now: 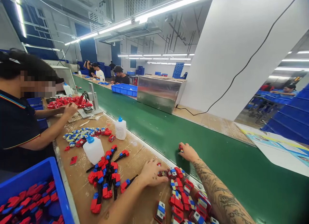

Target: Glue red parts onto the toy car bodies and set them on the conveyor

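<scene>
My right hand [189,152], with a tattooed forearm, reaches over the green conveyor belt [154,129]. Its fingers are closed on a small red plastic block [181,148], mostly hidden by them. Over the cardboard-topped bench, my left hand [152,174] curls its fingers and thumb around a small red block [160,171], which shows only in part. Right beside it lies a pile of red, blue and white plastic blocks [177,201]. Red and blue parts with black stems [106,175] lie to the left of my left hand.
Two white bottles with blue caps, one nearer [93,151] and one farther [120,129], stand on the bench. A blue bin [56,185] of red parts is at lower left. A co-worker [21,121] works at a small press [93,101]. A metal box [156,93] stands across the belt.
</scene>
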### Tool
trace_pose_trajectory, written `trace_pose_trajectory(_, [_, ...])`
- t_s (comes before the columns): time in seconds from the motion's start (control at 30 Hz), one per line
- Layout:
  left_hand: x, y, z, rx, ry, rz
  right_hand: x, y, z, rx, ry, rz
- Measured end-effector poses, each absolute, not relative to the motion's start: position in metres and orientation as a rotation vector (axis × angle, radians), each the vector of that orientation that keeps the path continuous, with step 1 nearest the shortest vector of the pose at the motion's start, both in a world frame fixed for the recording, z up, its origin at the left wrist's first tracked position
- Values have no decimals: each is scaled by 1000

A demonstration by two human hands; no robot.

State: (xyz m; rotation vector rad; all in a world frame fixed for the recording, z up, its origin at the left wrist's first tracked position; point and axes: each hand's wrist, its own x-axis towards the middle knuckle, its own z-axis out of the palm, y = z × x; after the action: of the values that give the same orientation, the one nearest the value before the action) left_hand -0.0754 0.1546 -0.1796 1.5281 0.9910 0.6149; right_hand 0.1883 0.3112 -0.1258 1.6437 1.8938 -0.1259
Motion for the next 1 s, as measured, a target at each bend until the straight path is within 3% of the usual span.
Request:
trace_pose_trajectory(0.17, [-75, 106, -160, 1088, 951, 703, 156, 292, -125, 1596, 2091, -330])
trace_pose_trajectory(0.37, [-65, 40, -141, 840, 1009, 757, 90, 229, -137, 1143, 2293, -659])
trace_pose_trajectory(0.53, [-22, 22, -137, 837, 1171, 710, 93, 202, -134, 1000, 2284, -738])
trace_pose_trajectory(0.67, [-15, 35, -129, 837, 1233, 829, 107, 197, -126, 1052, 2257, -616])
trace_pose_trajectory(0.83, [-119, 40, -134, 1033, 1380, 932, 101, 201, -110, 1195, 2313, -446])
trace_pose_trajectory(1.0, [-244, 28, -185, 1055, 1789, 886, 38, 195, -127, 1131, 2368, -456])
